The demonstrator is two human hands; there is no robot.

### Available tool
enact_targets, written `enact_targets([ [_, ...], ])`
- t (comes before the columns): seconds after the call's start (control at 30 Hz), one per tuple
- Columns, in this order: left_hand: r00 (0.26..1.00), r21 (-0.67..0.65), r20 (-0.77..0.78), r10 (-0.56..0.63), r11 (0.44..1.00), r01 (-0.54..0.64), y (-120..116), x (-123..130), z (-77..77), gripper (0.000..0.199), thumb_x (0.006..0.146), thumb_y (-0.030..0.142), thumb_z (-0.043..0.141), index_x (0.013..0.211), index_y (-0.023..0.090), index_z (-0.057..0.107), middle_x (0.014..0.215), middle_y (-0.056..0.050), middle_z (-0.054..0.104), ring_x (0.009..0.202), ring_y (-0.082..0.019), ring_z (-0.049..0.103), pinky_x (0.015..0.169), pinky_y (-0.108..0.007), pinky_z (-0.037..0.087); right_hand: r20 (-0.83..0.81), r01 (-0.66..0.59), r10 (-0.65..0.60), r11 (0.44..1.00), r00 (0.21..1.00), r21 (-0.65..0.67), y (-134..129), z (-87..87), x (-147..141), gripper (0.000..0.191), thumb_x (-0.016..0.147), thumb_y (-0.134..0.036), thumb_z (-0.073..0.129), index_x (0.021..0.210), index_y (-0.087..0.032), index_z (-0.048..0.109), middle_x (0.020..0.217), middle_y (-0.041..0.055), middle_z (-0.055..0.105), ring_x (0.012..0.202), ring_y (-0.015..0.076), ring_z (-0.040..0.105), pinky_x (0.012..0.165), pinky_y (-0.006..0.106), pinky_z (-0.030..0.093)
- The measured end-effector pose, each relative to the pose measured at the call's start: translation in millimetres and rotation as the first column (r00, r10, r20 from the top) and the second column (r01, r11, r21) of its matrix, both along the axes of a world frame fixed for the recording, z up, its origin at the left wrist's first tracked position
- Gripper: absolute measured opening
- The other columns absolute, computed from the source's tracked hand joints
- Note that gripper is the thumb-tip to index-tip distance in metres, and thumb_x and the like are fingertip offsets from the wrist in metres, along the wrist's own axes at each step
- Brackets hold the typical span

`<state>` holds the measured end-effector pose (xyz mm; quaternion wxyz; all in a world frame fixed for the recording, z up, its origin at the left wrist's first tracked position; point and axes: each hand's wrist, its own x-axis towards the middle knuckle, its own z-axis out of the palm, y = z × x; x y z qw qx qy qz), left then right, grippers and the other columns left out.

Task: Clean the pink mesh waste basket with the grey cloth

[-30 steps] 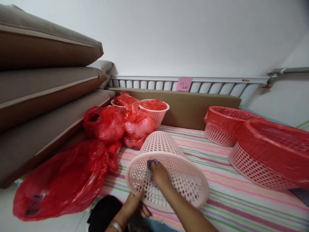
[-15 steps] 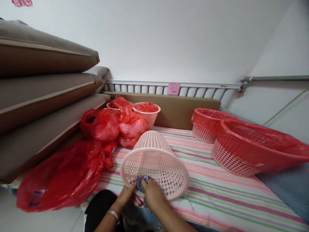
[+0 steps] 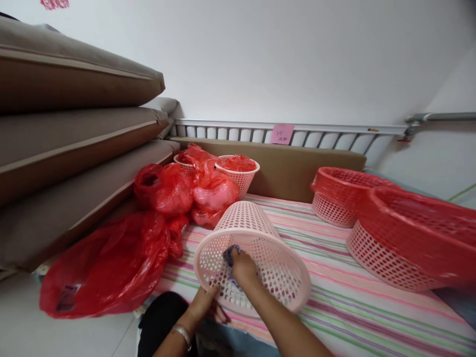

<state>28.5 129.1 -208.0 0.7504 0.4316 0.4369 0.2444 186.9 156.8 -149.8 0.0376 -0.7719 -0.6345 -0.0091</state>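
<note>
A pale pink perforated plastic basket (image 3: pixel 247 218) lies on its side on the striped sheet, its wide mouth facing me. My left hand (image 3: pixel 206 302) grips the basket's near rim at the lower left, thumb on the inner side and fingers underneath. Reaching into the mouth, my right hand (image 3: pixel 243 270) is closed around a bunched dark grey-blue cloth (image 3: pixel 229 255) held against the inner wall. Part of the cloth is hidden behind the fingers.
Red plastic bags (image 3: pixel 107 263) lie at the left beside stacked cushions (image 3: pixel 74 134). Behind them stands a bag-lined pink basket (image 3: pixel 243 181). Two more baskets lined in red, a near one (image 3: pixel 386 253) and a farther one (image 3: pixel 332 206), stand at the right. A railing (image 3: pixel 316 134) runs along the wall.
My right hand has moved deeper into the basket with the cloth, away from the near rim. My left hand stays at the rim. The view has shifted slightly.
</note>
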Motion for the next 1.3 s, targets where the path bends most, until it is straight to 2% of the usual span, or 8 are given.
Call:
enact_targets([
  [0.2,1.0,0.044,-0.017,-0.017,0.999,0.018,0.7,1.7,-3.8,0.083,0.076,0.066,0.045,0.127,0.002,0.031,0.043,-0.008,0.066,0.038,-0.023,0.062,0.037,-0.025,0.04,-0.008,0.071,-0.071,0.997,0.997,0.029,50.8,0.0,25.5,0.043,0.086,-0.01,0.036,0.126,-0.013,0.048,0.11,0.0188,0.059,0.101,0.0254,0.057,0.083,0.036,0.041],
  [0.37,1.0,0.03,0.0,0.001,1.0,-0.001,0.4,2.3,-7.2,0.077,0.076,0.067,0.043,0.121,0.004,0.037,0.043,-0.008,0.066,0.039,-0.023,0.063,0.037,-0.026,0.042,-0.023,0.047,-0.046,0.996,0.999,0.081,68.5,2.4,34.3,0.044,0.089,-0.012,0.032,0.131,-0.011,0.045,0.13,0.0186,0.048,0.121,0.0256,0.043,0.097,0.036,0.031],
  [0.57,1.0,0.029,-0.029,0.006,1.0,-0.005,0.5,3.0,-2.7,0.079,0.079,0.063,0.043,0.128,0.004,0.029,0.042,-0.006,0.065,0.039,-0.023,0.064,0.037,-0.025,0.044,-0.012,-0.074,0.074,0.997,0.997,0.0,20.7,-3.8,10.0,0.039,0.081,-0.012,0.042,0.117,-0.02,0.056,0.102,0.0126,0.061,0.091,0.0232,0.058,0.075,0.031,0.041],
  [0.7,0.999,0.049,-0.032,-0.019,0.999,0.02,0.2,4.2,2.7,0.086,0.078,0.064,0.044,0.135,0.004,0.02,0.041,-0.005,0.065,0.038,-0.024,0.063,0.036,-0.023,0.042,0.017,-0.223,0.222,0.974,0.975,0.04,-35.7,-10.1,-11.9,0.037,0.078,-0.01,0.042,0.108,-0.021,0.059,0.098,0.0118,0.06,0.091,0.0244,0.056,0.076,0.031,0.04],
  [0.83,0.998,0.081,-0.054,-0.017,0.996,0.021,0.6,-3.9,13.5,0.089,0.076,0.064,0.049,0.137,0.005,0.021,0.05,-0.007,0.068,0.043,-0.024,0.066,0.037,-0.023,0.043,0.007,-0.217,0.217,0.976,0.976,0.026,-65.4,-7.8,-19.1,0.038,0.073,-0.005,0.042,0.102,-0.022,0.059,0.095,0.01,0.059,0.09,0.0241,0.055,0.074,0.031,0.04],
  [1.0,0.989,0.211,-0.082,0.122,0.972,-0.102,3.7,-21.1,19.5,0.082,0.069,0.059,0.062,0.131,0.011,0.039,0.081,-0.013,0.074,0.049,-0.024,0.068,0.047,-0.032,0.053,0.039,-0.175,0.175,0.985,0.984,-0.009,-71.4,-5.3,-0.4,0.038,0.071,-0.006,0.046,0.103,-0.021,0.059,0.094,0.0113,0.06,0.089,0.0253,0.057,0.072,0.032,0.041],
  [1.17,0.998,0.169,-0.052,0.036,0.985,-0.027,-3.4,-13.7,8.1,0.084,0.072,0.064,0.055,0.129,0.005,0.038,0.051,-0.008,0.069,0.046,-0.025,0.066,0.043,-0.029,0.05,0.07,-0.071,0.073,0.997,0.995,-0.029,-55.3,-1.7,18.6,0.045,0.074,-0.007,0.047,0.117,-0.017,0.055,0.094,0.0157,0.061,0.087,0.028,0.059,0.071,0.035,0.043],
  [1.3,0.999,0.174,-0.01,-0.042,0.984,0.043,-4.3,-8.0,1.5,0.088,0.074,0.067,0.05,0.132,0.005,0.03,0.05,-0.007,0.069,0.047,-0.024,0.067,0.045,-0.029,0.05,0.036,0.006,-0.005,0.999,0.999,-0.033,-20.0,0.8,21.1,0.042,0.083,-0.009,0.038,0.121,-0.017,0.053,0.096,0.0171,0.061,0.088,0.0282,0.06,0.07,0.035,0.044],
])
